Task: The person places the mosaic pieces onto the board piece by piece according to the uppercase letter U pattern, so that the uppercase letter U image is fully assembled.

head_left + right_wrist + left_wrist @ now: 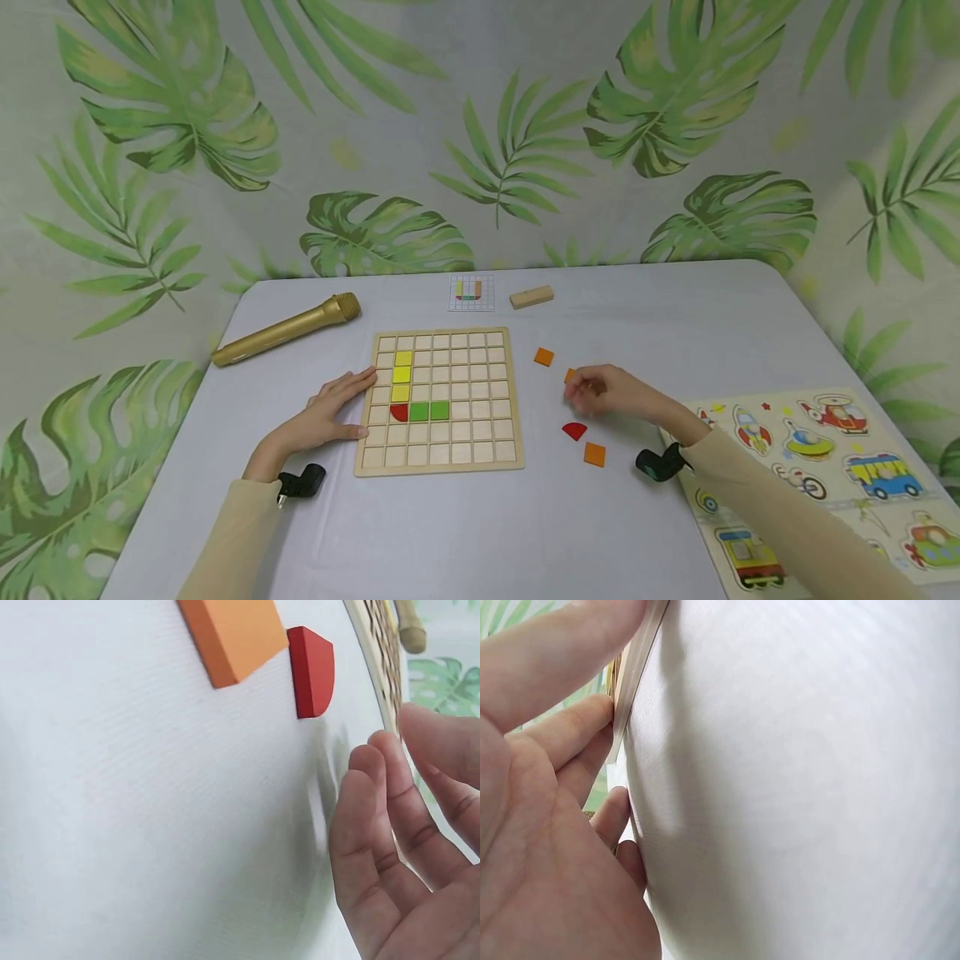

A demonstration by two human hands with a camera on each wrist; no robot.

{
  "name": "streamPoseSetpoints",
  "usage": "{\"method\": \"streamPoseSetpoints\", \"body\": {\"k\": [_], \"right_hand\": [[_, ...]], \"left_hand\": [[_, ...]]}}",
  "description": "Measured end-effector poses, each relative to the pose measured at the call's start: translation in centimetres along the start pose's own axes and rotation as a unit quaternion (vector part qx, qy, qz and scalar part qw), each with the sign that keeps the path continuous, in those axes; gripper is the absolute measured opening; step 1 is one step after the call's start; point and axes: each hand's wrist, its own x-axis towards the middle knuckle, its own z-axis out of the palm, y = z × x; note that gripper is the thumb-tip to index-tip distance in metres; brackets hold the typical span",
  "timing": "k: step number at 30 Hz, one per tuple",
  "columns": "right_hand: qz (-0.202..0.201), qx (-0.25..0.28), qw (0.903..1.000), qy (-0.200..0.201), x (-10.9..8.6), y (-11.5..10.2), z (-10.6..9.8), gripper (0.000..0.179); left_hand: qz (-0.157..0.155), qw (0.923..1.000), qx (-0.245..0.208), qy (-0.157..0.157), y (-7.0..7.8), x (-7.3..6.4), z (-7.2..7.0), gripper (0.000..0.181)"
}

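A wooden grid board (461, 373) lies on the table with yellow tiles (402, 375) in a column, a red quarter-round tile (400, 412) below them and two green tiles (429, 412) beside it. The left hand (326, 417) rests at the board's left edge; its fingertips touch the frame (635, 675) in the left wrist view. Over the table right of the board, the right hand (611, 392) has loosely bent fingers and nothing visible in them. It partly covers one orange tile (570, 376). Nearby lie a loose red quarter-round tile (313, 671), a front orange tile (238, 634) and a back orange tile (543, 357).
Behind the board lie a small pattern card (471, 293) and a wooden block (532, 297). A gold microphone (288, 330) is at the back left. A picture puzzle board (825, 454) covers the right side, partly under the right forearm. Leaf-printed cloth hangs behind the table.
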Motion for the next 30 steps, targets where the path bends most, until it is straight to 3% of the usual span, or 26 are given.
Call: {"method": "streamPoseSetpoints", "body": {"k": [5, 11, 20, 25, 30], "right_hand": [[-0.015, -0.025, 0.9993, -0.023, -0.4, 0.2, 0.6, 0.017], [-0.027, -0.078, 0.9964, -0.016, -0.7, -0.5, 1.6, 0.021], [-0.047, -0.114, 0.9922, -0.021, -0.6, -0.6, 2.2, 0.025], [-0.053, -0.12, 0.991, -0.028, -0.4, -0.4, 2.1, 0.024], [-0.052, -0.093, 0.9938, -0.029, -0.1, -0.7, 1.9, 0.019]], "left_hand": [[0.0, 1.0, 0.001, 0.001, 0.0, 0.0, 0.0, 0.084], [0.001, 1.0, 0.001, 0.002, 0.1, 0.0, 0.0, 0.084], [-0.004, 1.0, 0.005, 0.004, 0.2, 0.0, 0.0, 0.084], [-0.001, 1.0, 0.002, 0.006, 0.3, -0.1, 0.0, 0.083], [-0.004, 1.0, 0.003, 0.004, 0.2, -0.1, 0.0, 0.083]]}}
